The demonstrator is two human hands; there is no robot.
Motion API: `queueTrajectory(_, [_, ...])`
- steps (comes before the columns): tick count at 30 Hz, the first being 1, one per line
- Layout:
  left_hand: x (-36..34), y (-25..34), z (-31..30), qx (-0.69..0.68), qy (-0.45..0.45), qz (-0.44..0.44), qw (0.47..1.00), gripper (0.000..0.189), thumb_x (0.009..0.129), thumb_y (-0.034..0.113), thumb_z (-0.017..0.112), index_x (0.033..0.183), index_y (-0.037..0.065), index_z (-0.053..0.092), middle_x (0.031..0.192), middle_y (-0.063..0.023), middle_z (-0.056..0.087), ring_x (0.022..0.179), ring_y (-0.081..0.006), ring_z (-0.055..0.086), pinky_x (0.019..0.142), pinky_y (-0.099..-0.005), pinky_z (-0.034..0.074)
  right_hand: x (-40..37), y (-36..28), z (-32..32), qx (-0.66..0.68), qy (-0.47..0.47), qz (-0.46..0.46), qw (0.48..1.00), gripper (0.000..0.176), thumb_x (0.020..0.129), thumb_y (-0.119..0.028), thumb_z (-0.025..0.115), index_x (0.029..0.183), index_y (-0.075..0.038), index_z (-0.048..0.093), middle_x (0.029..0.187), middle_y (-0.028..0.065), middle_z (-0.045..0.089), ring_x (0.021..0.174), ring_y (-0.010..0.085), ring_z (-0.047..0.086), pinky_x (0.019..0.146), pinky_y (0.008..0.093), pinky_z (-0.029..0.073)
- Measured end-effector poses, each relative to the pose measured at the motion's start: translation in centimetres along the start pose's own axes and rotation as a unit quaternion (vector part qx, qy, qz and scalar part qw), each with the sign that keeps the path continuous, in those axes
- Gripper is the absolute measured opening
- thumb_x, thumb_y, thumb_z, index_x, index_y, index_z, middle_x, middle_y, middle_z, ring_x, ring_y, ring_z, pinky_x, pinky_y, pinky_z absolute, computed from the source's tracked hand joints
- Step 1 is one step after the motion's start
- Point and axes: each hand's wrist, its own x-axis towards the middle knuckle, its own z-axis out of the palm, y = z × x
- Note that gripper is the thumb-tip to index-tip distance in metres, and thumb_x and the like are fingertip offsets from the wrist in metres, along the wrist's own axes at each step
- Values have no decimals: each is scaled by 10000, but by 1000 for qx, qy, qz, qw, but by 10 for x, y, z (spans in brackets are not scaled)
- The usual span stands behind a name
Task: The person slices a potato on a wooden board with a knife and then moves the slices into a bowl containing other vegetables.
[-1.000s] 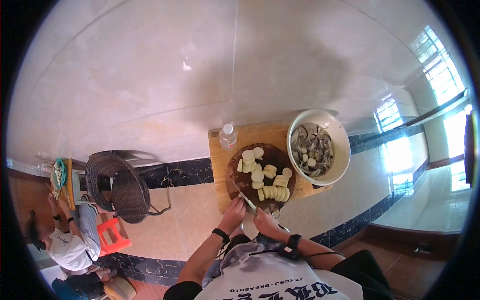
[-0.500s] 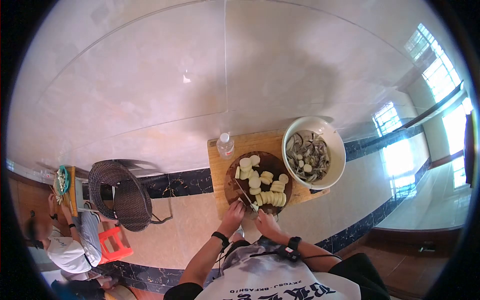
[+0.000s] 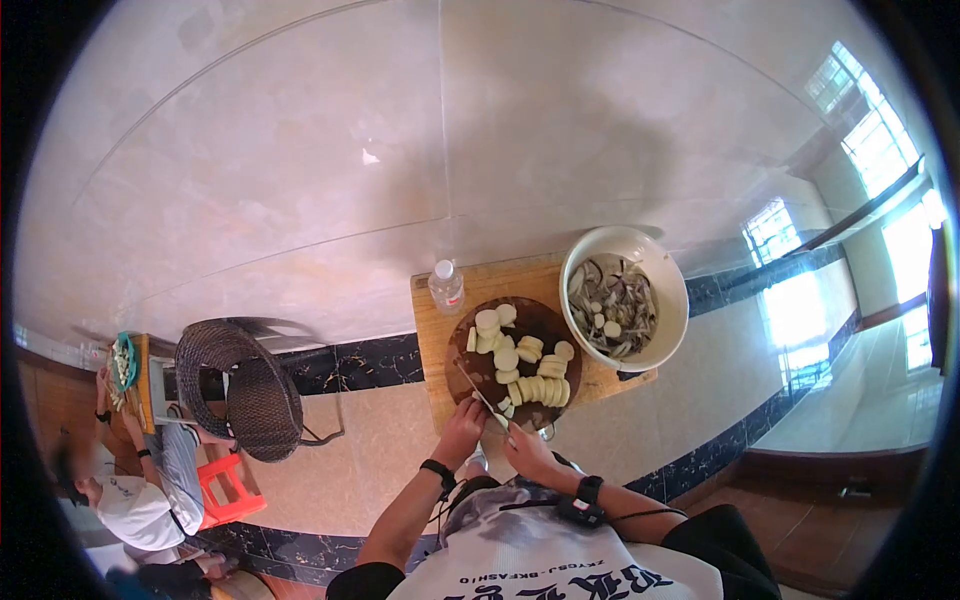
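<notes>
My right hand (image 3: 529, 452) is closed round the handle of a knife (image 3: 483, 398), whose thin blade points up and left across the near part of a round wooden chopping board (image 3: 480, 374). My left hand (image 3: 463, 428) rests at the board's near left edge, fingers bent together beside the blade; what they hold is hidden. Thick pale round slices (image 3: 538, 391) lie in a row right of the knife, and more pale slices (image 3: 487, 320) are scattered farther back. A few small white pieces (image 3: 505, 405) lie by the blade.
A white bowl (image 3: 680, 322) with dark-edged strips and pale slices in liquid stands at the table's (image 3: 426, 345) right. A clear bottle (image 3: 446, 288) stands behind the board. Leftward are a wicker chair (image 3: 262, 405), a red stool (image 3: 228, 492) and a seated person (image 3: 135, 510) handling small white pieces.
The knife blade has turned slightly and its handle end sits a little lower and left, with my right hand. My left hand has barely moved. The whole view has shifted slightly.
</notes>
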Motion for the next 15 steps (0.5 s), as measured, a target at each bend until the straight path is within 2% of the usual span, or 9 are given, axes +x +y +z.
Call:
queueTrajectory(6, [-3, -2, 3, -7, 0, -2, 1000, 357, 820, 80, 580, 1143, -36, 678, 1227, -174, 628, 1235, -335, 555, 1054, -396, 493, -1, 5, 4, 0, -8, -9, 1000, 405, 955, -201, 567, 1293, 11, 493, 841, 364, 637, 823, 571, 621, 718, 630, 485])
queueTrajectory(15, [-6, -4, 11, -2, 9, -14, 1000, 337, 816, 95, 585, 1114, -27, 682, 1227, -161, 631, 1210, -313, 567, 987, -382, 524, 0, -2, 8, -30, 7, 1, 1000, 319, 940, -207, 563, 1162, 14, 501, 784, 360, 630, 794, 576, 621, 707, 646, 478])
